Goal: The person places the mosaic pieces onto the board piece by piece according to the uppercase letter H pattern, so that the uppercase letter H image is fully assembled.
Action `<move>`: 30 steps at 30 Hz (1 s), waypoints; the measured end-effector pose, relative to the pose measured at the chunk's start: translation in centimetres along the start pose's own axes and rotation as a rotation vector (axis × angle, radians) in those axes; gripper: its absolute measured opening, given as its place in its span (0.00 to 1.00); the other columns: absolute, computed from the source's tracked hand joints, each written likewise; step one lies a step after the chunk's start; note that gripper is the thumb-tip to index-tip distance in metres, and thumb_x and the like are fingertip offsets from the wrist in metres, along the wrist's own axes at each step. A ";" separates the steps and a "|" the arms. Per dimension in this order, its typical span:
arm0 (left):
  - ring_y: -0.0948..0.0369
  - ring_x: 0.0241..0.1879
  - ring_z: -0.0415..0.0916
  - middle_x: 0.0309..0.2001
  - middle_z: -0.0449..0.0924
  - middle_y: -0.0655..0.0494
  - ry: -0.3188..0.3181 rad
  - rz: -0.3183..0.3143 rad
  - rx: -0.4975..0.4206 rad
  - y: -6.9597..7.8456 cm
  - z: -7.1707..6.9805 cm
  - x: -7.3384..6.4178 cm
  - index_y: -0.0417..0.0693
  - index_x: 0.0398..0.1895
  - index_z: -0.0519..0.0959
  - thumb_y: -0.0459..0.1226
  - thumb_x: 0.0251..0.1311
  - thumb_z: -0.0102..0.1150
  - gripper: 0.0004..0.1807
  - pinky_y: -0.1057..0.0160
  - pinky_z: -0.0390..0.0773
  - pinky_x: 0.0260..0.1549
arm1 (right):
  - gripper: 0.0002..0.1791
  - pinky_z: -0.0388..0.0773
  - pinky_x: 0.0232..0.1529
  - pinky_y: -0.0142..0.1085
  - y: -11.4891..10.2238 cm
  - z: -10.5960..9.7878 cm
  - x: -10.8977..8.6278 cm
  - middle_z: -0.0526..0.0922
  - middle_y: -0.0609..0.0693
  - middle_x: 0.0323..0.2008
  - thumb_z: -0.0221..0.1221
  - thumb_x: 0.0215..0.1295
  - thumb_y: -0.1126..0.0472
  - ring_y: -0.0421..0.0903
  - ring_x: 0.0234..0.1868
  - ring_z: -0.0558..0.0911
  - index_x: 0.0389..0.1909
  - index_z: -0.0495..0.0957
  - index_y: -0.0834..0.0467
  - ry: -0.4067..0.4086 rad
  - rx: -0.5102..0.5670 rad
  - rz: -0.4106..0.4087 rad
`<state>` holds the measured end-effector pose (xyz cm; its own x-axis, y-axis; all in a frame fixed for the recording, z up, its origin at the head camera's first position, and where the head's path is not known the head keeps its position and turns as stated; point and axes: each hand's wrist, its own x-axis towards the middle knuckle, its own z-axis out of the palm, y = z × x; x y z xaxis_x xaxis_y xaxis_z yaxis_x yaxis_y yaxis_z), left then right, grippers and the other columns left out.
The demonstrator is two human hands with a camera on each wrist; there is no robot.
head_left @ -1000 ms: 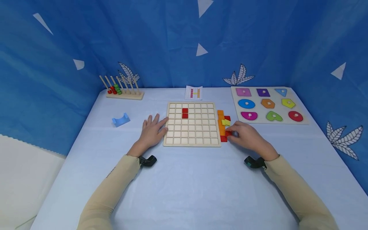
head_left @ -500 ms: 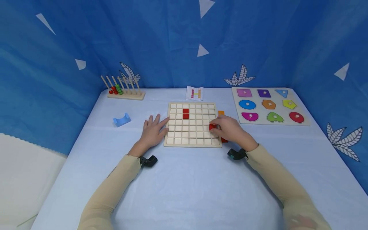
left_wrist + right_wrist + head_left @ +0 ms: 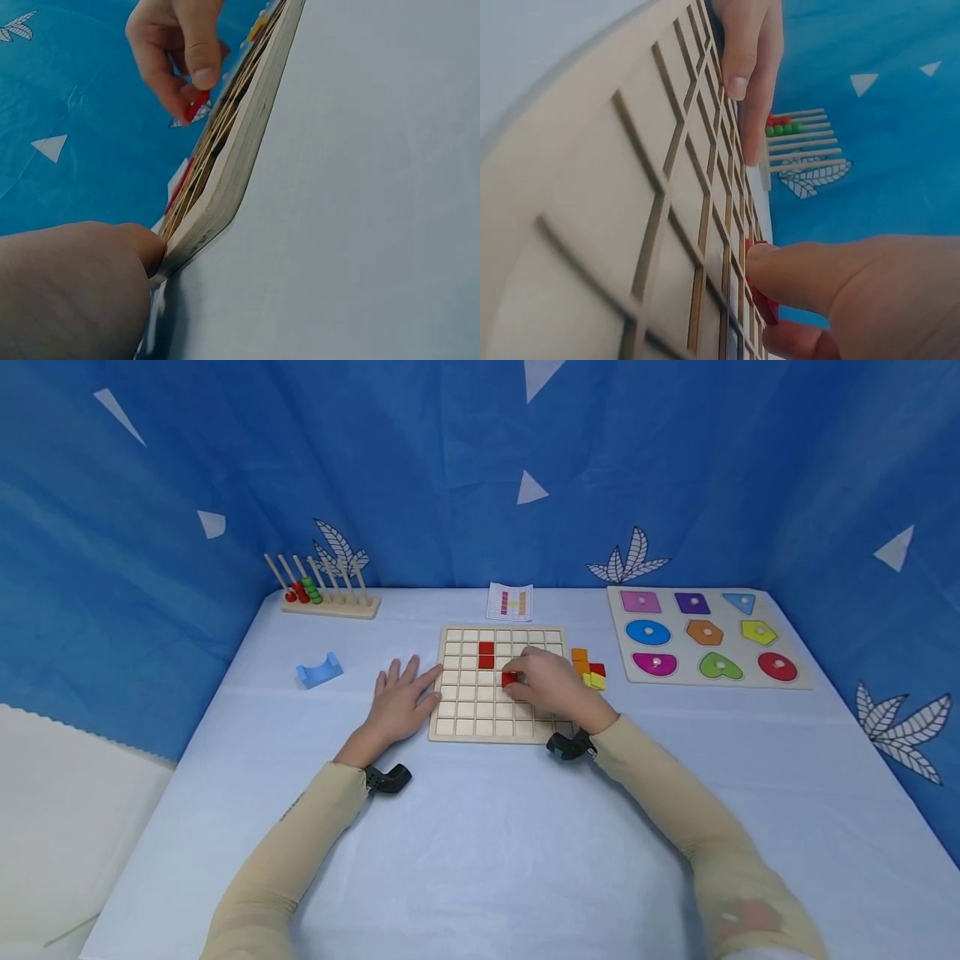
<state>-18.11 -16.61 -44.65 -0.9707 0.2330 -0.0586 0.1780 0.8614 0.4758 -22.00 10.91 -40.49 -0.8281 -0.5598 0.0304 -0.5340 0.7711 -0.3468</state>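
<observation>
A wooden grid board (image 3: 465, 727) lies on the table, with two red square tiles (image 3: 486, 655) set in neighbouring cells of one column. Over the board's middle, my right hand (image 3: 553, 683) pinches another red tile (image 3: 510, 679) between thumb and fingers. The left wrist view shows that red tile (image 3: 197, 106) tilted and raised above the grid. My left hand (image 3: 397, 703) lies with fingers spread at the board's left edge, its thumb and index fingertips touching the rim.
Orange, red and yellow tiles (image 3: 597, 681) lie right of the board, partly hidden by my right hand. A pattern card (image 3: 510, 602) lies behind it. Around stand a peg rack with beads (image 3: 330, 603), a blue curved block (image 3: 320, 671) and a shape puzzle board (image 3: 675, 675).
My right hand has picked up a red tile from the loose tiles and carried it left over the board's middle. My left hand stays at the board's edge.
</observation>
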 end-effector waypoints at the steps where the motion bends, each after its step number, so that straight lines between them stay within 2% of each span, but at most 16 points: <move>1: 0.34 0.81 0.31 0.82 0.44 0.37 0.000 -0.001 -0.001 0.0 0.0 0.0 0.55 0.79 0.61 0.49 0.76 0.44 0.31 0.31 0.34 0.76 | 0.17 0.77 0.35 0.37 -0.2 0.1 0.3 0.86 0.54 0.43 0.67 0.67 0.55 0.48 0.39 0.78 0.53 0.86 0.57 -0.003 0.004 0.001; 11: 0.34 0.81 0.31 0.82 0.44 0.37 0.005 -0.002 -0.003 0.0 0.1 -0.1 0.55 0.79 0.61 0.49 0.76 0.44 0.31 0.31 0.34 0.76 | 0.16 0.82 0.45 0.42 -1.5 0.9 2.1 0.87 0.55 0.47 0.64 0.68 0.58 0.50 0.45 0.81 0.55 0.86 0.59 -0.013 0.051 -0.018; 30: 0.34 0.81 0.30 0.82 0.43 0.37 -0.008 -0.009 0.001 0.0 0.1 0.1 0.55 0.80 0.60 0.50 0.76 0.43 0.31 0.31 0.33 0.76 | 0.16 0.81 0.43 0.40 -1.4 1.8 3.0 0.86 0.55 0.44 0.63 0.69 0.59 0.49 0.42 0.80 0.55 0.86 0.59 -0.002 0.078 -0.012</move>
<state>-18.22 -16.56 -44.78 -0.9711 0.2285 -0.0697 0.1691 0.8638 0.4747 -23.40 7.57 -41.61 -0.8213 -0.5696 0.0333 -0.5290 0.7383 -0.4183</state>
